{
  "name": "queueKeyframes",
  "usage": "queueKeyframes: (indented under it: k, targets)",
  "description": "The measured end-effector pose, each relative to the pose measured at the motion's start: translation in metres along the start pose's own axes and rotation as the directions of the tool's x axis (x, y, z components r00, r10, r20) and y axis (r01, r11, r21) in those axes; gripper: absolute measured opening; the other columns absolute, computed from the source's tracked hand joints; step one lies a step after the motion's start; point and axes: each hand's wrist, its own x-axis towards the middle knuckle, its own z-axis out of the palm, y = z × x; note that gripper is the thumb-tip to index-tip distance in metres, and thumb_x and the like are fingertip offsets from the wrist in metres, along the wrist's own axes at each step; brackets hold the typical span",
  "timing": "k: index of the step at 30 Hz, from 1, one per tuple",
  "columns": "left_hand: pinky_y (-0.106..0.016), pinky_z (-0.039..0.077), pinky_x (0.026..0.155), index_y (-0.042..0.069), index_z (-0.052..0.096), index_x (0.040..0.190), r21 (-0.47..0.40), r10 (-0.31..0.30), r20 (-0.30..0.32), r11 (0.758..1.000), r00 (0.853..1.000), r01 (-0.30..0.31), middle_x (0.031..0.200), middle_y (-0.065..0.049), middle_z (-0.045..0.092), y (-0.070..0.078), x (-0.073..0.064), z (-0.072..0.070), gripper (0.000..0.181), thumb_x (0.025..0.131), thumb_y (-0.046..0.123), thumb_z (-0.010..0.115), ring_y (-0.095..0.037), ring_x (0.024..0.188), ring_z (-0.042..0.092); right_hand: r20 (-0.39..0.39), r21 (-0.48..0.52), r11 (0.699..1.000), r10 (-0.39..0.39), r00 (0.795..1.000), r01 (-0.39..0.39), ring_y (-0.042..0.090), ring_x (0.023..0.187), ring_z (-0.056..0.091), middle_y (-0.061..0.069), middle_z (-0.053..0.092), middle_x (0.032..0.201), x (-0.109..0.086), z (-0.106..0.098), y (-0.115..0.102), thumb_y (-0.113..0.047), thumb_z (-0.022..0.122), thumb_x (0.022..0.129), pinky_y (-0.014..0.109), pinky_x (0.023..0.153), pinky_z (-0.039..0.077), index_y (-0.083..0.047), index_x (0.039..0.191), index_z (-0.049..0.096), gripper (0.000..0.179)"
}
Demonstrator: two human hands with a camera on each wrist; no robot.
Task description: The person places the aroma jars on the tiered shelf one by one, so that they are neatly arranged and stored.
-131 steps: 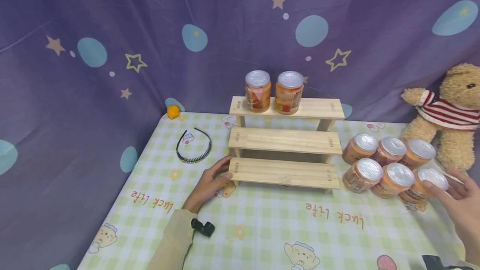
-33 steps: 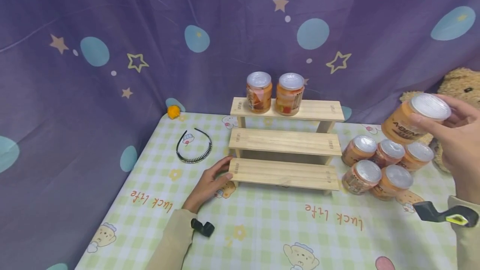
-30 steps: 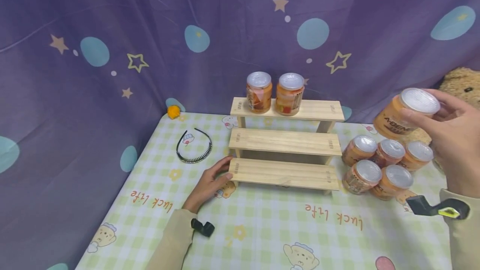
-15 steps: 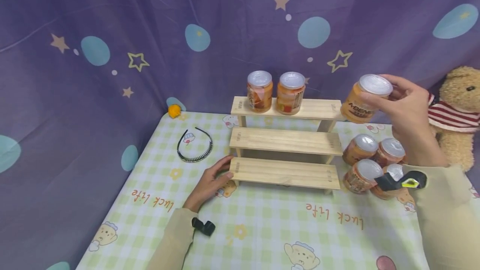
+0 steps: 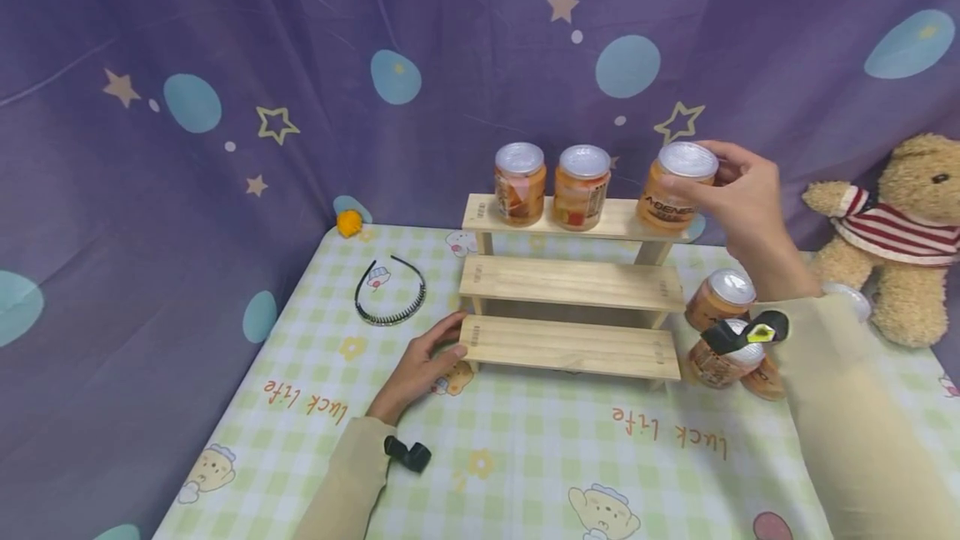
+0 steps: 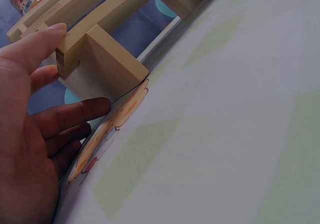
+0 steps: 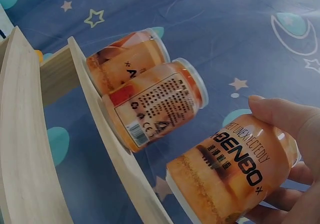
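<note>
My right hand [image 5: 752,200] grips an orange-labelled can [image 5: 670,202] with a silver lid at the right end of the top tier of a three-tier wooden display stand [image 5: 570,280]. In the right wrist view that can [image 7: 232,171] tilts across the picture, thumb on its near side and fingers behind. Two similar cans, a left one [image 5: 519,190] and a middle one [image 5: 582,194], stand on the same tier. My left hand [image 5: 420,361] holds the left end of the lowest tier, thumb at the front corner; in the left wrist view its lower fingers [image 6: 75,116] extend below the board.
More cans [image 5: 720,298] stand right of the stand, partly hidden by my right forearm. A teddy bear [image 5: 900,232] sits at the far right. A black headband [image 5: 390,319] and a yellow ball-like thing [image 5: 348,223] lie left on the checked tablecloth [image 5: 525,457]. Behind hangs a purple curtain [image 5: 465,23].
My right hand has lifted a can from the front right of the group and carried it left to the top tier. My left hand stays at the stand's end.
</note>
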Motion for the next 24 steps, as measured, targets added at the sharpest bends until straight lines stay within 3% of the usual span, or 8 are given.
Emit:
queueKeyframes:
  k: [12,17,24]
  targets:
    - [-0.034,0.039,0.113,0.023,0.046,0.151,0.006,0.002,-0.005,1.000,1.000,-0.002,0.134,-0.010,0.067,-0.003,0.001,0.001,0.055,0.098,0.023,0.064,-0.027,0.128,0.060,0.034,0.015,1.000,0.020,0.999,-0.021,-0.001,0.082,0.067,-0.016,0.073,0.087,0.009,0.019,0.014,-0.002,0.086,0.074,0.012,0.070,0.052,-0.011,0.112,0.069,0.043]
    - [-0.039,0.038,0.114,0.024,0.046,0.151,0.018,-0.008,-0.004,1.000,1.000,0.008,0.134,-0.010,0.066,-0.003,0.001,0.002,0.056,0.098,0.025,0.065,-0.026,0.129,0.060,0.042,-0.038,0.999,0.018,0.999,-0.017,-0.002,0.082,0.066,-0.019,0.072,0.087,0.010,0.024,0.017,-0.004,0.086,0.075,0.011,0.070,0.052,-0.010,0.115,0.069,0.043]
    - [-0.028,0.041,0.110,0.024,0.045,0.151,0.004,-0.001,0.001,1.000,1.000,0.001,0.134,-0.011,0.066,0.000,0.001,0.001,0.056,0.099,0.025,0.064,-0.028,0.129,0.059,0.066,-0.136,0.990,0.026,0.997,-0.017,-0.004,0.086,0.065,-0.024,0.068,0.090,0.014,0.025,0.017,-0.010,0.084,0.079,0.011,0.073,0.051,-0.005,0.128,0.062,0.054]
